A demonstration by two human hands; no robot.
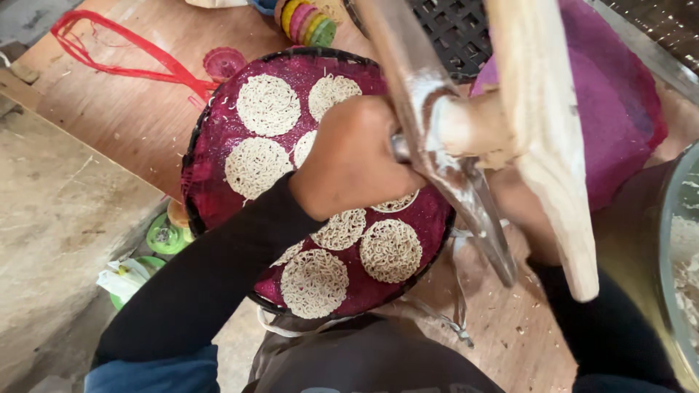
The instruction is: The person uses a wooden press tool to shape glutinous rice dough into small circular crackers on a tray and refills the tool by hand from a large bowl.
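My left hand [351, 161] is closed around the metal part of a noodle press [444, 156], held over a round woven tray [191, 167]. The tray is lined with a magenta mat and carries several flat round nests of pale noodles [268, 104]. A broad wooden handle of the press [542, 138] slants across the right of the view. My right hand [518, 215] lies under that handle, against the press, with its fingers hidden. Both arms wear black sleeves.
A red plastic cord [124, 54] and a red lid [223, 62] lie on the wooden board behind the tray. Stacked coloured mats [307, 20] and a black lattice crate [455, 25] stand at the top. A magenta mat [619, 102] and metal bowl [681, 247] are at right, and green plastic pieces [164, 234] at left.
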